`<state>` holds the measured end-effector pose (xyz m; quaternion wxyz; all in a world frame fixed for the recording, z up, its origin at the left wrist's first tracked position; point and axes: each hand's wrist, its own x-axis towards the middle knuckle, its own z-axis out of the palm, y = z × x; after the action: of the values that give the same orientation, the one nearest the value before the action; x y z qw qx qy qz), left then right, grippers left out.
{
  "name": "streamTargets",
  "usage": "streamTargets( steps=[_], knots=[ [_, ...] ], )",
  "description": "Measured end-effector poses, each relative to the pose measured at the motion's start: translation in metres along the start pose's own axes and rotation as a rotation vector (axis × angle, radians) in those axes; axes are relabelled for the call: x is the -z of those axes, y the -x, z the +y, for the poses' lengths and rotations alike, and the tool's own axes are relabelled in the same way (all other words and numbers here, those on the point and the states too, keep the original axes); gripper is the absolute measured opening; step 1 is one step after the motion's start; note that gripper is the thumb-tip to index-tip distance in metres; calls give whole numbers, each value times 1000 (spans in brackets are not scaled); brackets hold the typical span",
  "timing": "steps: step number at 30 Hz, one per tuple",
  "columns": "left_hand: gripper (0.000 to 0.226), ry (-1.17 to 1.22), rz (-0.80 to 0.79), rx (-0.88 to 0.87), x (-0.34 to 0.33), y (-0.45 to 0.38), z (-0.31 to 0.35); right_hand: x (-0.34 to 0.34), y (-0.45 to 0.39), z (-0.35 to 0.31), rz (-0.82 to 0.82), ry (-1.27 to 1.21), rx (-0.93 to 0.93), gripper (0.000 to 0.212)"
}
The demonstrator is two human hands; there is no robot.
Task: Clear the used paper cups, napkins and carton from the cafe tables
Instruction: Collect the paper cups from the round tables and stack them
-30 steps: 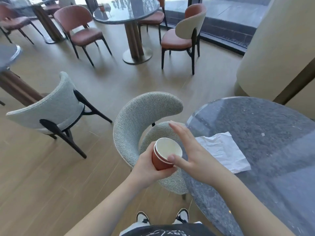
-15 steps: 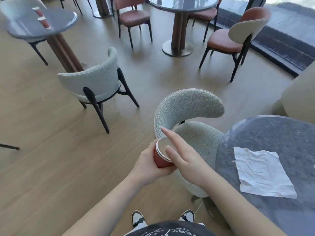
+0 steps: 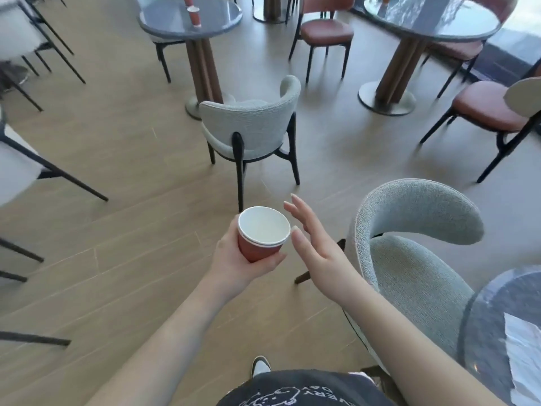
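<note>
My left hand (image 3: 234,260) grips a stack of red paper cups (image 3: 260,234) with white insides, held upright over the wooden floor. My right hand (image 3: 314,244) hovers just to the right of the cup rim, fingers spread and holding nothing. A crumpled white napkin (image 3: 524,358) lies on the dark marble table (image 3: 491,323) at the lower right edge. More red paper cups (image 3: 193,15) stand on a round grey table (image 3: 190,16) at the far top.
A grey upholstered chair (image 3: 409,244) stands between me and the marble table. Another grey chair (image 3: 251,127) faces the far table. Rust-red chairs (image 3: 326,30) surround a second round table (image 3: 430,22) at top right. Black chair legs line the left side.
The view has swung left, away from the marble table. My right hand has lifted off the cup rim and opened. The far table with cups has come into view.
</note>
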<state>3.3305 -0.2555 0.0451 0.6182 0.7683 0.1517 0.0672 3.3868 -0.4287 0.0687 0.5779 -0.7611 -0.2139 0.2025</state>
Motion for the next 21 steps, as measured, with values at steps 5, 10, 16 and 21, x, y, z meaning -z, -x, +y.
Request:
streamTargets(
  steps=[5, 10, 16, 21],
  knots=[
    [72, 27, 113, 17, 50, -7, -3, -34, -38, -13, -78, -9, 38, 69],
    [74, 14, 256, 44, 84, -25, -9, -48, -81, -22, -146, -11, 36, 59],
    [77, 12, 348, 103, 117, -73, -19, -58, -151, -23, -217, -22, 75, 57],
    [77, 0, 402, 133, 134, -134, -21, -54, -225, -24, -238, -74, 86, 53]
  ],
)
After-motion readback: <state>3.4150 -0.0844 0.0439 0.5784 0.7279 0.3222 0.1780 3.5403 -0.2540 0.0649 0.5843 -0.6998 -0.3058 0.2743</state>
